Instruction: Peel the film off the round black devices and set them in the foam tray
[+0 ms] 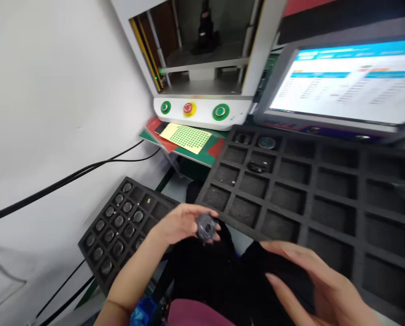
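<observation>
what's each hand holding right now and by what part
The left hand pinches a small round grey part by its rim with the fingertips. The right hand is open and holds nothing.

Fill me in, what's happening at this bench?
A person's left hand holds a small round grey part in its fingertips, above a small foam tray of similar parts. The right hand is open and holds nothing, at the near edge of a large foam tray that is mostly unfilled. Behind are a press with three buttons and a lit monitor.
</observation>
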{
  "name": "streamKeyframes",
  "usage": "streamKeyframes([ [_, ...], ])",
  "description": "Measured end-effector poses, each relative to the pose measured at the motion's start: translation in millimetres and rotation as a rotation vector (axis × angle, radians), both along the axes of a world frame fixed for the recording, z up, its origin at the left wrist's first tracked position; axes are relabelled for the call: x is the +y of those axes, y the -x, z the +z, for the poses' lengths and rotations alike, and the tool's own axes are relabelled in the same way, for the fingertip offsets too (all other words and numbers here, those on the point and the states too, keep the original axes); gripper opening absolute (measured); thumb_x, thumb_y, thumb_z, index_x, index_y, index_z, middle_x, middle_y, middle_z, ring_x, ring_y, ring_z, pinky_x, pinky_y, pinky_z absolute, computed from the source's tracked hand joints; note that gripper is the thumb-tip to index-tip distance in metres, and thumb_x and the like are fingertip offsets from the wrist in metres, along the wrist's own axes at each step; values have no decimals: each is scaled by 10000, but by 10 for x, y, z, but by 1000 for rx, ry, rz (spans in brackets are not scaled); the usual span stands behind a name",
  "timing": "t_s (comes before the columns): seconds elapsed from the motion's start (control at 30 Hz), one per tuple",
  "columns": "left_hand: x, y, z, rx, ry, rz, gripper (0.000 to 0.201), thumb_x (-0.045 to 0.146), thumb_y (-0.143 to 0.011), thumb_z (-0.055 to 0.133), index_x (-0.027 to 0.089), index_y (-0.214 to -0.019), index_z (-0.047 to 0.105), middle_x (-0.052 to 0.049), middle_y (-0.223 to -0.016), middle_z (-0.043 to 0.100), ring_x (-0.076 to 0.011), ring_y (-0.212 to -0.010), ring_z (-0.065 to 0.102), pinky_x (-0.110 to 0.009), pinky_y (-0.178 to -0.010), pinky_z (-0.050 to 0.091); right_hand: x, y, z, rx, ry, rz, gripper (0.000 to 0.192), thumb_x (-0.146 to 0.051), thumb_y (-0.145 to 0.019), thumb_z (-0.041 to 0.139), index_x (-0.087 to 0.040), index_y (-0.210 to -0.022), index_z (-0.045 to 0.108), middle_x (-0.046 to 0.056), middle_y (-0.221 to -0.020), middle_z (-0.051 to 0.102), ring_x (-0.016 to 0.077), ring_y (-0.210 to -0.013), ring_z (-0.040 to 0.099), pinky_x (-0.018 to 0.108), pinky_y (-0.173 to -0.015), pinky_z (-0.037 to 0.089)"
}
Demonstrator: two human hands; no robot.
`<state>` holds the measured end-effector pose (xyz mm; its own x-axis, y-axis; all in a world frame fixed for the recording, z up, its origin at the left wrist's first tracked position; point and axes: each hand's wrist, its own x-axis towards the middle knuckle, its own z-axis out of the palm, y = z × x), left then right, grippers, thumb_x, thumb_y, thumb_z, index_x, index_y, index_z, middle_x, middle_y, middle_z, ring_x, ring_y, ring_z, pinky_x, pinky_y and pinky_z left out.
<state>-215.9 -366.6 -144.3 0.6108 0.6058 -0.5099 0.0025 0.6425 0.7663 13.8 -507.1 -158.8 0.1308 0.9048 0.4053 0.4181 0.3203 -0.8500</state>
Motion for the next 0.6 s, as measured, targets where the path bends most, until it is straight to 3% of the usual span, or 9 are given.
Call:
streamKeyframes([
  [0.1,-159,-400,-146,-179,167,-246,736,557,-435,920,121,-1007,763,-131,-820,757,-267,-635,727,-307,-551,559,94,-61,154,-1,81,126,482,-185,-936,575,-273,-1393,451,66,-1304,627,163,-1201,612,252,-1010,516],
  [0.2,-226,-614,-221,-284,316,-397,588,429,-535,923,137,-1022,771,-89,-793,760,-220,-611,725,-243,-529,529,136,-122,170,21,144,170,497,-188,-947,562,-297,-1409,416,49,-1197,687,152,-1093,673,253,-956,551],
  [0.33,-290,-736,-217,-277,398,-416,504,332,-538,937,112,-962,774,-77,-781,763,-204,-610,727,-230,-551,540,103,-147,233,71,45,107,410,-89,-909,593,-290,-1261,529,-21,-861,712,121,-816,705,214,-811,589],
  [0.47,-277,-771,-144,-298,386,-296,465,250,-585,918,130,-1009,771,-89,-893,781,-218,-733,755,-240,-652,589,-141,-238,412,190,-15,93,300,-44,-895,576,-268,-1092,607,-11,-836,701,148,-766,688,300,-795,594],
  [0.53,-227,-780,-111,-319,361,-244,426,249,-635,902,148,-1027,772,-95,-935,783,-222,-791,763,-223,-679,597,-285,-398,439,315,-73,-157,298,-55,-868,620,-273,-1072,627,-26,-790,684,154,-736,678,354,-827,588],
  [0.6,-178,-797,-96,-338,343,-207,387,259,-674,887,155,-1029,775,-96,-943,785,-216,-801,765,-200,-676,598,-370,-660,367,442,-87,-580,273,-101,-800,722,-257,-1009,641,-30,-749,662,170,-748,678,364,-802,582],
])
